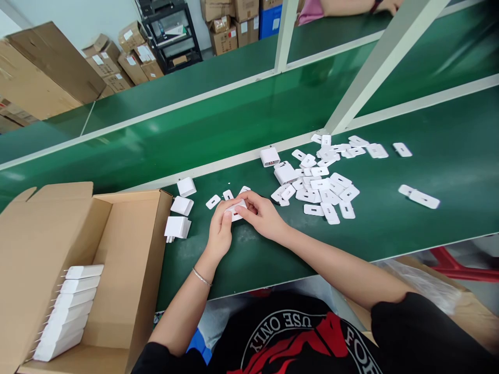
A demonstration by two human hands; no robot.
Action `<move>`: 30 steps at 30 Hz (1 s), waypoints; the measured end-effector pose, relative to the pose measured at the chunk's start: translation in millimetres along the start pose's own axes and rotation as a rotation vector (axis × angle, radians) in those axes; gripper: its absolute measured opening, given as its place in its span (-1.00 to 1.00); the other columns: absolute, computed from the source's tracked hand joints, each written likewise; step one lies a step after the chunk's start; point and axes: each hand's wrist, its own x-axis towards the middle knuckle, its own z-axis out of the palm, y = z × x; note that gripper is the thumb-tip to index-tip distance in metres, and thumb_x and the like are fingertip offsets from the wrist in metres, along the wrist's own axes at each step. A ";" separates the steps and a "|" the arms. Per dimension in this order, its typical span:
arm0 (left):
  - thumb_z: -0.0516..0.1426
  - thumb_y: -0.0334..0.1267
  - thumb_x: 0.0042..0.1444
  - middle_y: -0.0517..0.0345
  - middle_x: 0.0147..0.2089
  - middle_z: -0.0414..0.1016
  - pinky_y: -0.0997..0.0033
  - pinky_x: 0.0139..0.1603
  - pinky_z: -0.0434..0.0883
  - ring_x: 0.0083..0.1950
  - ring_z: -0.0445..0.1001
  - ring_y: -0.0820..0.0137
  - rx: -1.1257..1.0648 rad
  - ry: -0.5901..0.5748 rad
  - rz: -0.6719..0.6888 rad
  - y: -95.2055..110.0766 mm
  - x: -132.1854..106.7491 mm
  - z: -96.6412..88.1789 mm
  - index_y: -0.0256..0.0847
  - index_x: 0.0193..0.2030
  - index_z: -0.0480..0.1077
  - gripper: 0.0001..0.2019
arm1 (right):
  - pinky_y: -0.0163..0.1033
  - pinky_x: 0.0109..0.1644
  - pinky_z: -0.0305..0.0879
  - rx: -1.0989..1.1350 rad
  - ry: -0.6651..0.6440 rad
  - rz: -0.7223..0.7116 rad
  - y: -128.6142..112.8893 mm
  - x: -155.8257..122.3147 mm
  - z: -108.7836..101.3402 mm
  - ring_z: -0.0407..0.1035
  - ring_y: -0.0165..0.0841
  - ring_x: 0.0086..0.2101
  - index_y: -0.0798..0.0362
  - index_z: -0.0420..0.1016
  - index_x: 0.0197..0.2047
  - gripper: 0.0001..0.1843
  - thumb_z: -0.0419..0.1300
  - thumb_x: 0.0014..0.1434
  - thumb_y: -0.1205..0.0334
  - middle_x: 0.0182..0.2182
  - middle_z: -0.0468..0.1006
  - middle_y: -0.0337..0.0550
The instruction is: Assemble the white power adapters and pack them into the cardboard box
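Observation:
Both my hands meet over the green work surface, pinching one small white plastic charger body between them. My left hand grips its near side with curled fingers. My right hand closes on its far side. A few loose flat white covers lie just behind my fingers. A big heap of the same white covers is spread to the right, with two white charger bodies at its left edge.
An open cardboard box at the left holds a row of white chargers. Three more white chargers lie beside the box. Stray covers lie far right. A white frame post rises behind. Another person's arm shows at the top.

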 end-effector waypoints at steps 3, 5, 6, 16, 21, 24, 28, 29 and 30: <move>-0.18 0.08 0.54 -0.06 0.20 0.53 0.10 0.25 0.45 0.20 0.51 0.21 -0.010 -0.029 -0.013 -1.9 -1.0 -0.1 -0.06 0.30 0.43 -0.49 | -0.22 -0.32 0.14 0.025 0.008 -0.005 4.5 0.4 1.0 0.20 -0.40 -0.44 0.00 0.47 -0.03 -0.64 0.23 0.35 -0.12 -0.44 0.33 -0.35; -0.14 0.04 0.54 -0.05 0.20 0.53 0.10 0.24 0.44 0.18 0.49 0.21 0.019 -0.031 0.017 -2.4 -1.6 -0.7 -0.05 0.32 0.41 -0.54 | -0.21 -0.29 0.17 0.051 -0.015 -0.026 6.8 0.6 1.0 0.23 -0.38 -0.41 0.00 0.46 0.00 -0.62 0.17 0.40 -0.15 -0.42 0.34 -0.33; -0.11 0.01 0.54 -0.04 0.19 0.54 0.11 0.22 0.43 0.16 0.49 0.22 0.033 -0.028 0.041 -2.3 -1.7 -1.3 -0.04 0.31 0.42 -0.57 | -0.21 -0.28 0.18 0.062 -0.030 -0.037 7.6 0.7 0.9 0.23 -0.37 -0.40 -0.01 0.45 0.00 -0.61 0.14 0.41 -0.16 -0.40 0.35 -0.32; -0.02 0.04 0.51 0.05 -0.06 0.54 0.14 0.08 0.40 -0.08 0.42 0.25 0.001 -0.048 0.078 0.7 1.9 -13.4 0.01 0.17 0.56 -0.60 | -0.19 -0.30 0.23 -0.028 -0.054 -0.160 9.3 -3.9 3.8 0.25 -0.34 -0.41 -0.02 0.37 0.07 -0.55 0.09 0.44 -0.23 -0.36 0.41 -0.26; -0.15 0.23 0.48 0.05 0.22 0.50 0.11 0.22 0.42 0.13 0.47 0.20 -0.392 -0.104 -0.294 -0.1 0.9 -11.4 0.11 0.38 0.41 -0.44 | -0.11 -0.23 0.33 -0.072 0.003 -0.260 12.3 -6.9 7.1 0.40 -0.27 -0.34 -0.02 0.33 0.14 -0.51 -0.08 0.51 -0.24 -0.22 0.54 -0.13; -0.06 0.22 0.46 0.07 0.29 0.48 0.19 0.09 0.50 0.02 0.52 0.28 -0.631 -0.125 -0.469 0.5 -1.3 -4.5 0.13 0.46 0.28 -0.45 | -0.05 -0.12 0.39 -0.086 0.017 -0.327 11.9 -6.3 7.5 0.44 -0.23 -0.32 -0.02 0.33 0.20 -0.51 -0.14 0.54 -0.18 -0.31 0.54 -0.17; 0.11 0.21 0.39 0.03 0.33 0.46 0.11 0.24 0.50 0.22 0.50 0.20 -0.784 -0.074 -0.502 8.9 2.4 0.2 0.02 0.37 0.36 -0.46 | 0.04 0.03 0.40 -0.278 0.051 -0.388 8.2 -4.0 4.3 0.42 -0.12 -0.10 -0.04 0.41 0.23 -0.47 -0.17 0.55 -0.15 -0.13 0.52 -0.02; 0.14 0.19 0.37 0.02 0.35 0.45 0.07 0.30 0.48 0.28 0.47 0.17 -0.807 -0.058 -0.509 12.9 4.0 0.0 0.00 0.35 0.37 -0.47 | 0.04 0.04 0.40 -0.301 0.048 -0.383 7.5 -3.8 3.5 0.41 -0.12 -0.06 -0.04 0.42 0.25 -0.46 -0.17 0.55 -0.14 -0.06 0.49 0.02; 0.17 0.16 0.36 0.01 0.36 0.44 0.04 0.34 0.46 0.31 0.45 0.16 -0.821 -0.044 -0.517 17.6 5.4 -0.6 -0.02 0.34 0.38 -0.48 | 0.04 0.05 0.41 -0.306 0.039 -0.372 7.0 -3.9 3.0 0.41 -0.12 -0.04 -0.05 0.42 0.27 -0.46 -0.17 0.55 -0.14 -0.03 0.46 0.03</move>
